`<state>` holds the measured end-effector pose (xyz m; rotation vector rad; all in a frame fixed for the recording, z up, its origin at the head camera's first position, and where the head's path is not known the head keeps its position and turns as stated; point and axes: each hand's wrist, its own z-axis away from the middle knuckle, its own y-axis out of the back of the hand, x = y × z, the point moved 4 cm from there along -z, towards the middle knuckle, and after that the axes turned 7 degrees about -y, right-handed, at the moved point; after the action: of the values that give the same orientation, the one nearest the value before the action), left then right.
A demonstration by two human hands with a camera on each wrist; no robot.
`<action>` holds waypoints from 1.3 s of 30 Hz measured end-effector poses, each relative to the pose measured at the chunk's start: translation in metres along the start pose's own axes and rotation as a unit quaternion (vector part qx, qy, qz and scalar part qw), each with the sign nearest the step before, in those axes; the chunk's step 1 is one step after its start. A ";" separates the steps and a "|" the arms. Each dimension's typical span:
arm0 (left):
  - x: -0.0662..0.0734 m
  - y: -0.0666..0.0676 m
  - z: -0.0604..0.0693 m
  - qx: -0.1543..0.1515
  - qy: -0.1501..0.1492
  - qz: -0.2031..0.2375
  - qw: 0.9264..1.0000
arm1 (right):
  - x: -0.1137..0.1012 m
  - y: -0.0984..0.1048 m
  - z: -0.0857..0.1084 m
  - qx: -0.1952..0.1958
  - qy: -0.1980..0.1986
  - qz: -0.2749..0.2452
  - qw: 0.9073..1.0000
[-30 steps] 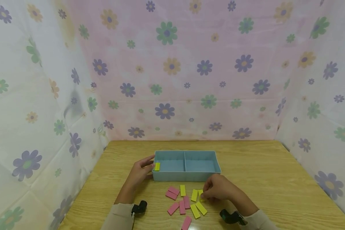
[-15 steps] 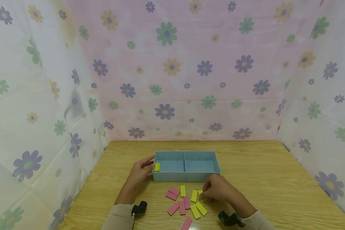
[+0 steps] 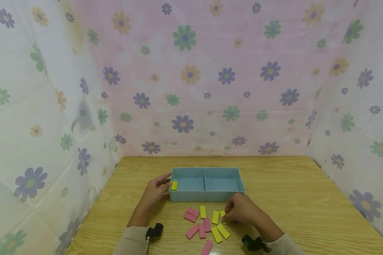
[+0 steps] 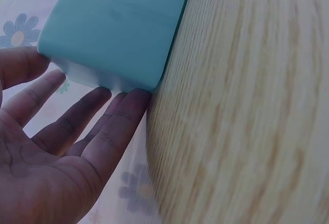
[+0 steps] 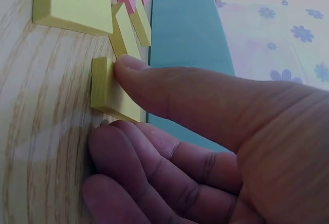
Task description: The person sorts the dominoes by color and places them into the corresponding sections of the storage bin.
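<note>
The left hand (image 3: 156,189) rests at the left end of a light blue two-compartment box (image 3: 188,196). In the left wrist view its nearly straight fingers (image 4: 110,136) touch the end wall, with the thumb up by the rim. A yellow domino-shaped block (image 3: 174,185) leans inside the left compartment. In front of the box, the right hand (image 3: 242,209) holds another yellow block (image 5: 107,88) low at the table, the thumb on one side and curled fingers at its near end. The fingers partly hide this block in the head view.
Several pink blocks (image 3: 192,231) and yellow blocks (image 3: 216,234) lie loose on the wooden table (image 3: 274,177) between the hands. Flowered cloth (image 3: 191,74) hangs behind and at both sides. Dark wrist cameras (image 3: 154,230) sit at the sleeves.
The right wrist has shifted slightly to the left, and its fingers cover a little more of the yellow block. The left hand, the box and the loose blocks stay put.
</note>
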<state>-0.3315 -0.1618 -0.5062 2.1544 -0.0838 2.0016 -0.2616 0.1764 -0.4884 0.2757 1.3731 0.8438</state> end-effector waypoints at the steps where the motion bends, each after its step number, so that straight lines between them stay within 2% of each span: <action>1: 0.000 0.000 0.000 -0.002 -0.003 -0.002 1.000 | 0.000 0.000 0.000 0.001 0.001 0.001 1.000; 8: 0.000 0.000 0.000 0.004 0.002 0.001 1.000 | 0.001 0.003 0.000 0.001 -0.011 0.006 1.000; 15: 0.000 0.000 0.000 -0.004 -0.006 0.004 1.000 | 0.001 0.004 0.000 0.005 -0.018 0.010 1.000; 24: 0.002 -0.001 0.001 -0.010 -0.011 -0.003 1.000 | -0.003 0.004 -0.001 0.043 -0.013 0.047 0.998; 31: 0.001 0.000 0.000 0.000 -0.003 -0.002 1.000 | -0.004 0.004 -0.002 0.044 -0.006 0.048 0.998; 39: 0.000 0.000 0.000 0.006 -0.008 -0.007 1.000 | -0.004 0.003 -0.002 0.041 -0.001 0.053 0.998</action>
<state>-0.3314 -0.1621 -0.5065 2.1719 -0.0595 1.9820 -0.2646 0.1754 -0.4837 0.4152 1.4025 0.8752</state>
